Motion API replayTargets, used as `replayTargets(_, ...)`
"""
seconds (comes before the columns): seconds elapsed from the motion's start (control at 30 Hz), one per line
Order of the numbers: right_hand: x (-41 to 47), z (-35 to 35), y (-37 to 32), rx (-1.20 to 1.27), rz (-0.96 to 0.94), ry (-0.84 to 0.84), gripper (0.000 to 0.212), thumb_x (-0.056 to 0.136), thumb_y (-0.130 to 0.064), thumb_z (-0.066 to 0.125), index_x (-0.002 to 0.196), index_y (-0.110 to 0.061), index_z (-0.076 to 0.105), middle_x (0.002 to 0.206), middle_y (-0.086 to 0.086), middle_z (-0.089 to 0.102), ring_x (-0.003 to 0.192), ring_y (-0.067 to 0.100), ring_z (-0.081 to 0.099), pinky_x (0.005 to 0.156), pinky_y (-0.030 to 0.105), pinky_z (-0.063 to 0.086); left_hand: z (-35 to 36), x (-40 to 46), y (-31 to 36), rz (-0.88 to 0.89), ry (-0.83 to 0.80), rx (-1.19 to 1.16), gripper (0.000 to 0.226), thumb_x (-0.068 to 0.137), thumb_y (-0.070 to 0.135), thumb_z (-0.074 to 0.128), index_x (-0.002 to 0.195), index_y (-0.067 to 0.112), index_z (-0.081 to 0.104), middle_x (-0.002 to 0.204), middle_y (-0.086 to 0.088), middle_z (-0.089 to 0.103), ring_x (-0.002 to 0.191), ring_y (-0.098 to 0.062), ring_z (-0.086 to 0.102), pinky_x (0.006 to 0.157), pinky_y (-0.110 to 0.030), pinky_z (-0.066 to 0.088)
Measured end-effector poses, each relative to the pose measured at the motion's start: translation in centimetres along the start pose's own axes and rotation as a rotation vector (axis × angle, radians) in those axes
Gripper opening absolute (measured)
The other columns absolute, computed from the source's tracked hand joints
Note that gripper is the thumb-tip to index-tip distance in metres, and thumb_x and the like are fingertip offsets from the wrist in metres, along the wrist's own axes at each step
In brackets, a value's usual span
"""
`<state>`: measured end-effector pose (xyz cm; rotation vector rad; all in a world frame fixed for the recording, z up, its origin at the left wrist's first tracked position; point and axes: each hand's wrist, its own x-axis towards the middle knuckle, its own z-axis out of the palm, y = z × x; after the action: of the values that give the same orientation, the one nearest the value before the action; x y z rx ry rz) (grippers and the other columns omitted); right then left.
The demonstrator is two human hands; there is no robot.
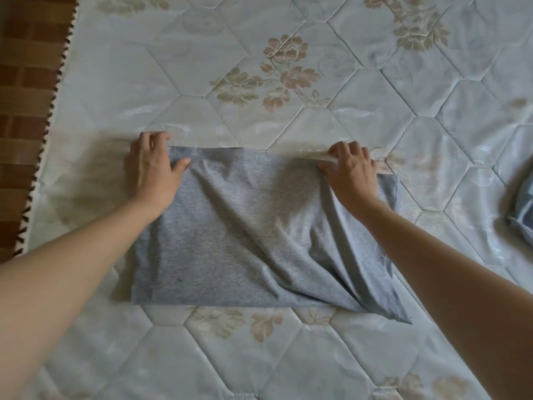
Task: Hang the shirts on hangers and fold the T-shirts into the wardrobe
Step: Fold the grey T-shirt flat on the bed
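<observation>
Quilted pale blue fabric covers a mattress (288, 67) that fills nearly the whole view, stitched in hexagons and printed with beige flowers. Along its left edge runs a dark zigzag trim, and beyond that lies a strip of brown brick-patterned floor (20, 82). Near the middle of the mattress lies a grey T-shirt (230, 241), folded into a rough rectangle with its long sides running left to right; diagonal creases cross it toward its near right corner. Two bare forearms reach in from the bottom corners of the view and end at the shirt's far edge. The left hand (154, 168) is at the far left corner, thumb pressed on top of the cloth and fingers curled over the edge, gripping it. The right hand (350, 171) is at the far edge toward the right corner, fingers bent and pinching the cloth, which looks slightly lifted and blurred there. The shirt thus lies between and below both hands, nearer the person. At the far right edge of the view, well apart from the shirt, a corner of another blue-grey garment (523, 209) shows.
</observation>
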<state>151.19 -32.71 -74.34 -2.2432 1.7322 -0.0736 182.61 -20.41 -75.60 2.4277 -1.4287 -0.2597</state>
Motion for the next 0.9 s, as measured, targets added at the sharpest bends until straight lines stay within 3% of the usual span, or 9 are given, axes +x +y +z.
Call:
replayTargets(0.17,-3.4,0.1,2.1,0.089,0.183,0.087,0.046,0.096,-0.036,0.057,0.133,-0.009,0.047,0.137,0.015,0.043,0.127,0.032,0.038,0.105,0.042,0.033,-0.9,-4.4,-1.2,-0.253,0.051,-0.13,0.053,0.089,0.025,0.067,0.132,0.0,0.048,0.128,-0.024,0.051,0.121,-0.039,0.045,0.099,-0.044,0.034)
replayTargets(0.27,-5.6,0.3,3.8,0.113,0.373,0.111,0.053,0.096,-0.038,0.055,0.136,-0.006,0.041,0.142,0.017,0.039,0.129,0.034,0.036,0.108,0.047,0.034,-1.2,-6.2,-1.5,-0.446,0.026,-0.171,0.044,0.092,0.032,0.062,0.124,0.003,0.054,0.121,-0.021,0.058,0.113,-0.038,0.052,0.088,-0.043,0.039)
replayTargets(0.37,-6.9,0.2,5.5,0.153,0.574,0.138,0.06,0.094,-0.037,0.057,0.14,-0.003,0.039,0.142,0.022,0.04,0.131,0.037,0.037,0.11,0.046,0.03,-1.3,-6.1,-1.9,-0.514,0.016,-0.237,0.034,0.094,0.033,0.058,0.112,0.004,0.06,0.109,-0.021,0.064,0.102,-0.039,0.057,0.078,-0.041,0.041)
replayTargets(0.43,-7.1,-0.1,6.6,0.251,0.68,0.154,0.051,0.094,-0.036,0.059,0.13,0.0,0.05,0.131,0.022,0.052,0.123,0.036,0.046,0.103,0.042,0.035,-1.4,-5.1,-1.9,-0.488,0.014,-0.265,0.03,0.094,0.032,0.057,0.103,0.004,0.062,0.1,-0.022,0.064,0.094,-0.039,0.058,0.073,-0.04,0.041)
replayTargets(0.53,-6.6,-0.6,7.5,0.443,0.742,0.126,0.033,0.096,-0.035,0.059,0.102,-0.003,0.062,0.094,0.016,0.061,0.09,0.031,0.055,0.076,0.037,0.04,-1.3,-2.7,-2.2,-0.455,0.026,-0.303,0.03,0.093,0.03,0.056,0.084,0.002,0.059,0.082,-0.025,0.056,0.081,-0.039,0.055,0.065,-0.039,0.035)
replayTargets(0.6,-5.9,-1.1,7.7,0.522,0.775,0.126,0.031,0.096,-0.034,0.06,0.101,-0.004,0.066,0.09,0.012,0.06,0.085,0.025,0.053,0.073,0.034,0.04,-1.3,-1.3,-2.7,-0.467,0.024,-0.299,0.035,0.09,0.033,0.054,0.077,0.002,0.058,0.077,-0.029,0.052,0.074,-0.039,0.05,0.063,-0.037,0.032)
replayTargets(0.73,-4.7,-1.5,8.3,0.6,0.826,0.165,0.028,0.096,-0.035,0.06,0.108,-0.01,0.069,0.1,0.01,0.066,0.09,0.021,0.054,0.078,0.033,0.043,-1.0,-0.3,-3.4,-0.481,0.007,-0.239,0.034,0.091,0.032,0.056,0.086,-0.001,0.063,0.091,-0.031,0.062,0.084,-0.041,0.058,0.069,-0.041,0.041)
replayTargets(0.9,-5.7,-1.6,8.2,0.581,0.768,0.188,0.035,0.098,-0.034,0.057,0.121,-0.007,0.064,0.11,0.007,0.065,0.094,0.018,0.055,0.083,0.03,0.043,-0.8,-3.4,-1.0,-0.496,0.029,-0.248,0.041,0.093,0.032,0.059,0.119,0.001,0.055,0.12,-0.025,0.06,0.11,-0.041,0.055,0.087,-0.044,0.041)
